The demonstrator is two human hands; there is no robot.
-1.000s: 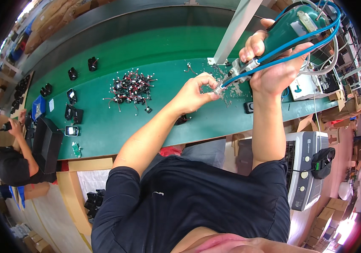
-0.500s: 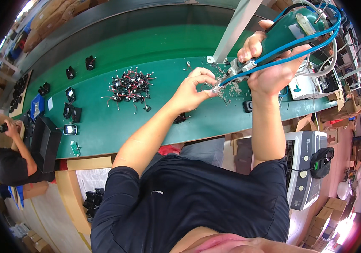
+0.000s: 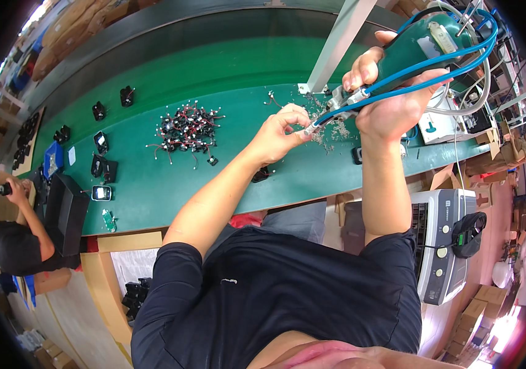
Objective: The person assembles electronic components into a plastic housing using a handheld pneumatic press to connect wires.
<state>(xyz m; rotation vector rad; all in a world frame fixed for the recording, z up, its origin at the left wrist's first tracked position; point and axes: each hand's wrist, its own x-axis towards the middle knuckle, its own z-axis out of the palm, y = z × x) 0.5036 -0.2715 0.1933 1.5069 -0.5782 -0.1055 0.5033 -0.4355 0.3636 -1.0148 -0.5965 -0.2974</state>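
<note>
Near the green bench's right end (image 3: 444,152), a bulbous green tool (image 3: 398,60) slants from clasping right hand (image 3: 389,111) to pinched left hand (image 3: 277,136).

At one o'clock, a white post (image 3: 340,52) rising from the table (image 3: 170,190). At nine, a blue bin (image 3: 60,163) just beside an open black box (image 3: 73,224); below that, toward half past eight, a co-worker (image 3: 20,246) in a dark shirt. At eight, an open cardboard box (image 3: 92,286). Toward four, a pale floor-standing appliance (image 3: 434,246) with round knobs, a black pouch (image 3: 467,237) against it, and, farther out, brown cartons (image 3: 481,307).
</note>
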